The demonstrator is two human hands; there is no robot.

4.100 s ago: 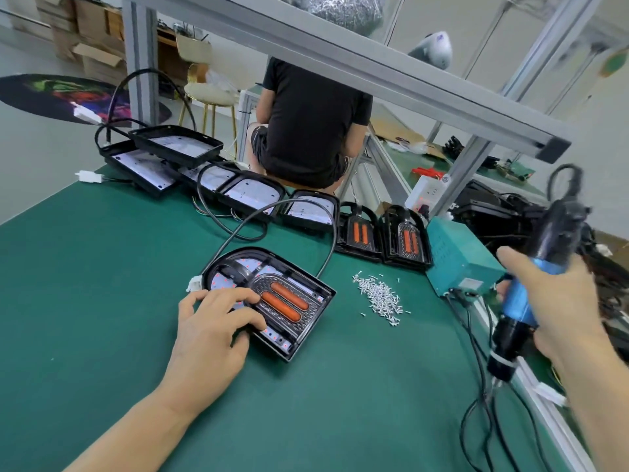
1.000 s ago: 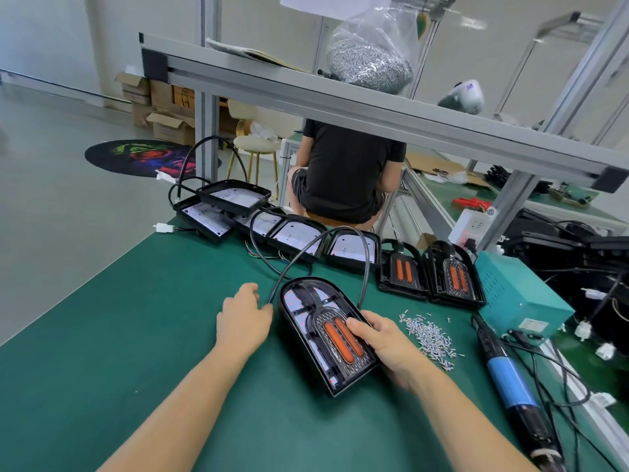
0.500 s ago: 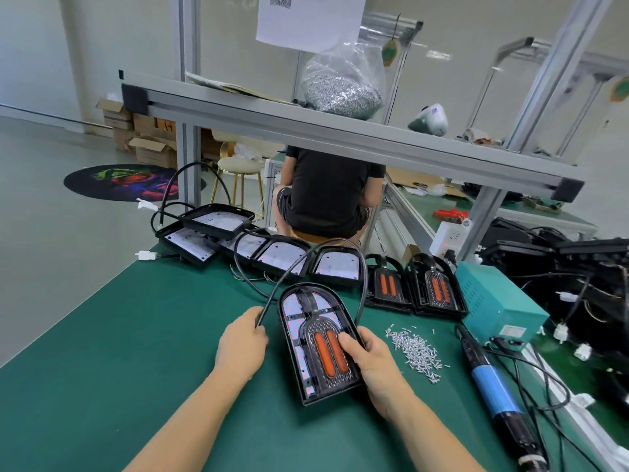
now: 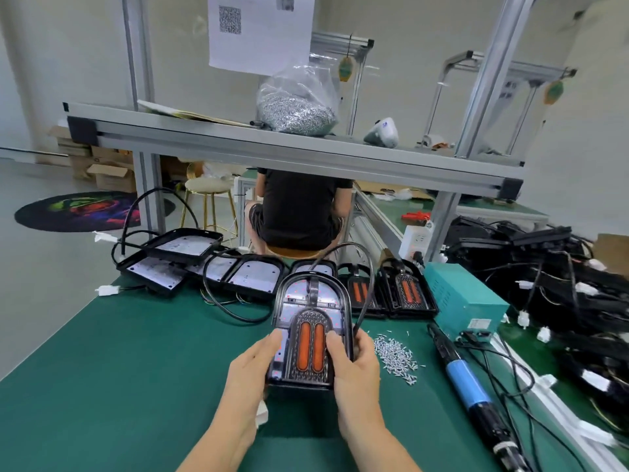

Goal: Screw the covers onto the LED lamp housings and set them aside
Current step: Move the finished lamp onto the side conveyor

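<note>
Green tabletop point(image 4: 119, 352), items left to right: open black lamp housings point(image 4: 183, 248) stacked along the far edge; left hand point(image 4: 250, 367) and right hand point(image 4: 354, 362), each grip closed on one side of a covered LED lamp housing point(image 4: 311, 321), apparently lifted off the surface; loose screws point(image 4: 396, 357); blue electric screwdriver point(image 4: 468, 383) lying flat; teal box point(image 4: 463, 298).

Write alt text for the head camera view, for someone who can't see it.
Both hands, left and right, hold an LED lamp housing with two orange strips above a green worktable. A pile of screws and a blue electric screwdriver lie to the right; more housings line the table's far edge.
</note>
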